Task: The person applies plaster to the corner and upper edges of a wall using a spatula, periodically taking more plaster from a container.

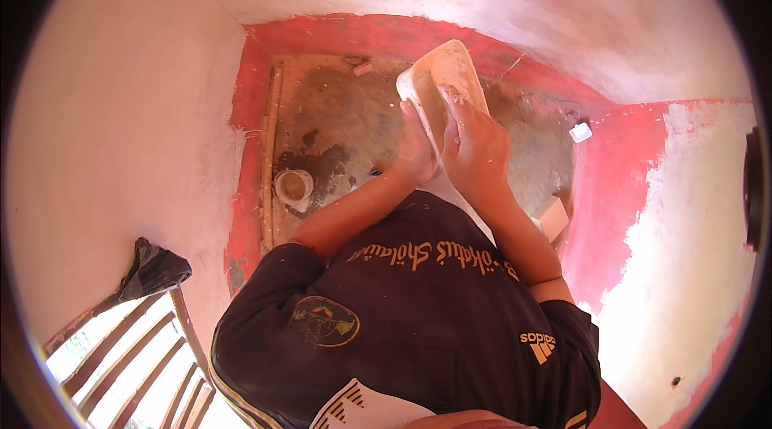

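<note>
A whitish rectangular plastic tub (416, 84), smeared with pale residue, is held tilted in front of my chest, above the floor. My left hand (416, 147) is closed on its left side, with the thumb pointing up along the outer wall. On the right side my right hand (480, 143) grips the tub, its bent fingers lying over the opening and partly inside. Those fingertips are partly hidden, as are the tub's lower end and whatever lies deep inside it.
Below is a wet, stained floor (370, 99) with a round pail (294, 186) at left. A red-painted band (362, 29) borders the pale walls. A small white object (580, 132) and a pale box (552, 218) are at right. A black bag (154, 270) hangs by the slatted window (133, 353).
</note>
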{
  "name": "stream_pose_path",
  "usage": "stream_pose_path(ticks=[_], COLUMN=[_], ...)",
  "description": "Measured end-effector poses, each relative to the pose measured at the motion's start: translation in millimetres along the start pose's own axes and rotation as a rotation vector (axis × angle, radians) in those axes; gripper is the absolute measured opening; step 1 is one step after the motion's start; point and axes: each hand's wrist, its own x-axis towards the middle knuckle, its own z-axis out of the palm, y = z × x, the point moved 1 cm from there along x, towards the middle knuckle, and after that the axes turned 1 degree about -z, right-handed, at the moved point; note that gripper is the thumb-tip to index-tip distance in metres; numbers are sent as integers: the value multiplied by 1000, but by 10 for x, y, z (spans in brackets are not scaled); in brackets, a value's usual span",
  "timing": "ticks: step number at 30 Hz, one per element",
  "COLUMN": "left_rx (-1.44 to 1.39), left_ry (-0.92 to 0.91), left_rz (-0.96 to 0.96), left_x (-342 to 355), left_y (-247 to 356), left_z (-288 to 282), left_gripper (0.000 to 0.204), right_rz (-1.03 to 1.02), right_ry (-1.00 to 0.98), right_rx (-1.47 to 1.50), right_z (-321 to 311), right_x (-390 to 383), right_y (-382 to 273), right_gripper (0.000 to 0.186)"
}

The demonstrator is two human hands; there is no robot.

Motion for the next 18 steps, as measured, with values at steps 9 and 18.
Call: stream_pose_path(ticks=[9,18], left_rx=[-18,90], left_ry=[-74,-154], left_rz=[-7,108], left_x=[25,-45], left_y=[294,598], left_z=[-105,-93], left_gripper=[92,94], right_rz=[97,47], right_ry=[50,-5], right_rx=[321,235], right_z=[2,53], right_x=[248,387], right_y=[-71,-398], right_gripper=[33,32])
